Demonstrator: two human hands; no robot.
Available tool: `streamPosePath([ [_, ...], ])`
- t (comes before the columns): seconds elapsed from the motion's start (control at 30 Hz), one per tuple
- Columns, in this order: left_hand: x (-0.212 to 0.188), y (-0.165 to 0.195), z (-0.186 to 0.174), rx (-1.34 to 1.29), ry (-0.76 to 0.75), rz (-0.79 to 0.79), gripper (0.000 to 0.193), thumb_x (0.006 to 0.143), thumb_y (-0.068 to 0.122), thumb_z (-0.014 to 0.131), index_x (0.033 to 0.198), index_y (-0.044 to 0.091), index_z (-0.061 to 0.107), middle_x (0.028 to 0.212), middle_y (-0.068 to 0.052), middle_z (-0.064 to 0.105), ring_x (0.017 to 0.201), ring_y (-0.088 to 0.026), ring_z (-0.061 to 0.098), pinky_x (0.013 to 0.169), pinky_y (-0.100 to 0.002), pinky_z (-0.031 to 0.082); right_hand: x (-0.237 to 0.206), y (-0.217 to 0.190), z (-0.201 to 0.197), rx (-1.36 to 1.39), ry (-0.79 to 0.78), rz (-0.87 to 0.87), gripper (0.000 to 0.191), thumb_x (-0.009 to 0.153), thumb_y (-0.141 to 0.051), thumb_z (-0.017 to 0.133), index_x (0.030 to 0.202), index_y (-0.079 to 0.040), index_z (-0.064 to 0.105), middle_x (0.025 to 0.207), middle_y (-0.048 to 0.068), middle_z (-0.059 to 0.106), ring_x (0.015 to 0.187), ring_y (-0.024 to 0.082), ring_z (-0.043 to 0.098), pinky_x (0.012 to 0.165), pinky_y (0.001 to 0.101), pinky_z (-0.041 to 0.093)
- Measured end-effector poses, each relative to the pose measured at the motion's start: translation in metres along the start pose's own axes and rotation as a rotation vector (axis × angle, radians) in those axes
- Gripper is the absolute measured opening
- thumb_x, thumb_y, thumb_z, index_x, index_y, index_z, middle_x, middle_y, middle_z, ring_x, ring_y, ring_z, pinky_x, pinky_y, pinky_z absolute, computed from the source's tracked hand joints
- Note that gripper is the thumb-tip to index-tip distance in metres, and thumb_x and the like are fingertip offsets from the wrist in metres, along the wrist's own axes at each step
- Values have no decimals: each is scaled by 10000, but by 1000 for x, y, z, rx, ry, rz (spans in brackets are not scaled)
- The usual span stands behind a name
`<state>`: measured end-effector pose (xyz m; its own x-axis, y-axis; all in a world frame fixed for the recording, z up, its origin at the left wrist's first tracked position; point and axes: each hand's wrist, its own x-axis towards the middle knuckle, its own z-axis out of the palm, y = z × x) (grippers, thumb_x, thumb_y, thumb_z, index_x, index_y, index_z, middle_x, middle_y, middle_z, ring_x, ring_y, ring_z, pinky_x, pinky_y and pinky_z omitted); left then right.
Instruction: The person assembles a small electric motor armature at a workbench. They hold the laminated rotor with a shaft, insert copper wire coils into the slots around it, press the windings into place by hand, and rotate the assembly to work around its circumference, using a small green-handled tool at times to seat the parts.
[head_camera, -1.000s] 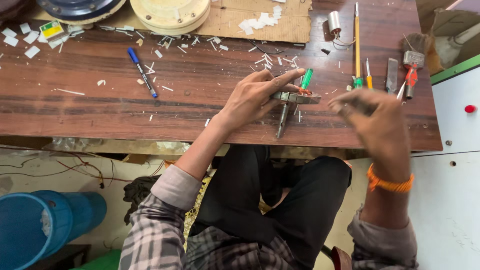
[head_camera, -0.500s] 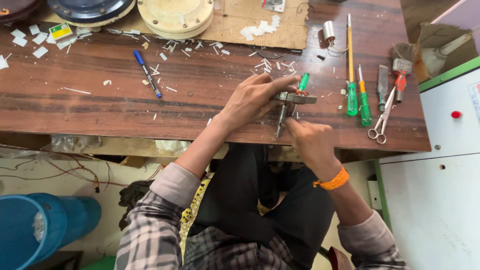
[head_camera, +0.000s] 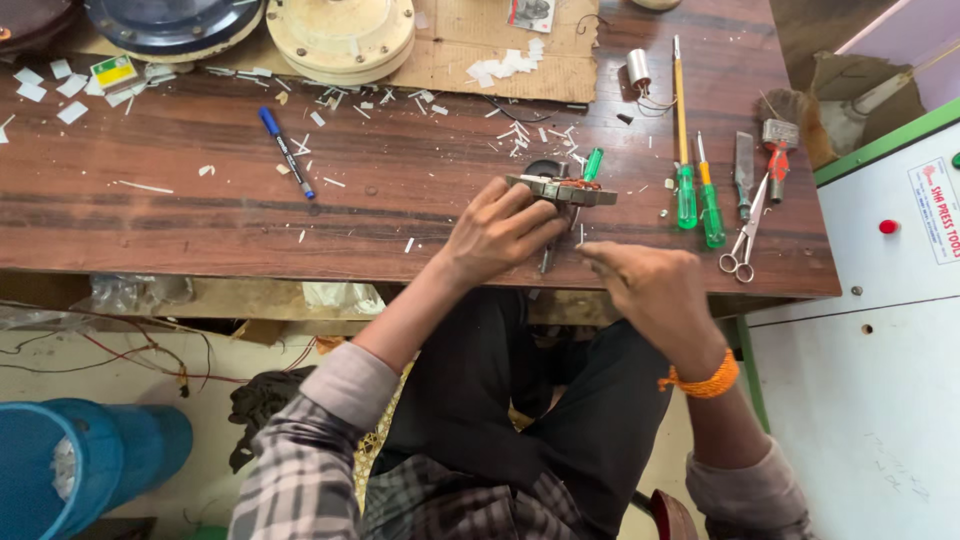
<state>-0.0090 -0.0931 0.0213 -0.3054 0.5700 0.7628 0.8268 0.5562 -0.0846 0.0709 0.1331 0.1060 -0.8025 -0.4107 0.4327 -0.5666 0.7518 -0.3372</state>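
Observation:
My left hand (head_camera: 500, 232) grips a flat grey metal core with copper windings (head_camera: 562, 190) and holds it just above the brown wooden table (head_camera: 200, 215), near the front edge. A thin dark tool (head_camera: 545, 260) sticks down from under the core. A small green-handled screwdriver (head_camera: 593, 163) lies right behind it. My right hand (head_camera: 650, 290), with an orange band on the wrist, hovers at the table's front edge just right of the core. Its fingertips are pinched together and point at the core. Whether they hold anything is hidden.
Two green screwdrivers (head_camera: 686, 195), a file (head_camera: 745, 170), scissors (head_camera: 742, 250) and a red-handled tool (head_camera: 778, 160) lie at the right. A blue pen (head_camera: 287, 152), paper scraps, a cream round casing (head_camera: 340, 35) and cardboard (head_camera: 480, 55) sit further back. A white cabinet (head_camera: 880, 330) stands right, a blue bucket (head_camera: 60, 480) below left.
My right hand has come away from the tools at the right and moved left and nearer, close to the core. My left hand kept its hold on the core.

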Motion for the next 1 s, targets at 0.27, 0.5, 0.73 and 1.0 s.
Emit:
streamPosePath([
  [0.27, 8, 48, 17, -546, 356, -715, 113, 886, 105, 814, 955, 80, 728, 863, -31, 637, 665, -146, 621, 602, -296, 486, 46, -1, -4, 26, -41, 82, 136, 938, -190, 754, 1010, -75, 744, 855, 140, 739, 726, 291, 718, 612, 385, 524],
  [0.5, 10, 53, 33, -874, 471, -1050, 88, 880, 67, 810, 871, 17, 738, 753, 21, 605, 584, -35, 484, 520, -246, 363, 87, 10, 11, 15, -113, 246, 152, 942, -187, 795, 994, -46, 776, 729, 174, 694, 584, 265, 623, 583, 382, 453],
  [0.73, 8, 56, 43, -1416, 564, -1287, 91, 926, 95, 753, 873, 34, 713, 718, 47, 666, 561, -5, 516, 491, -206, 369, 105, 31, 21, 253, -214, 355, 166, 954, -177, 750, 987, -14, 743, 794, 84, 752, 704, 86, 705, 624, 299, 538],
  [1.0, 14, 55, 49, -1466, 609, -1446, 151, 896, 132, 807, 840, 40, 702, 667, 40, 621, 504, -14, 467, 446, -217, 317, 107, 67, 23, 147, -274, 395, 211, 964, -204, 751, 1006, 3, 743, 778, 65, 714, 655, 90, 598, 589, 299, 485],
])
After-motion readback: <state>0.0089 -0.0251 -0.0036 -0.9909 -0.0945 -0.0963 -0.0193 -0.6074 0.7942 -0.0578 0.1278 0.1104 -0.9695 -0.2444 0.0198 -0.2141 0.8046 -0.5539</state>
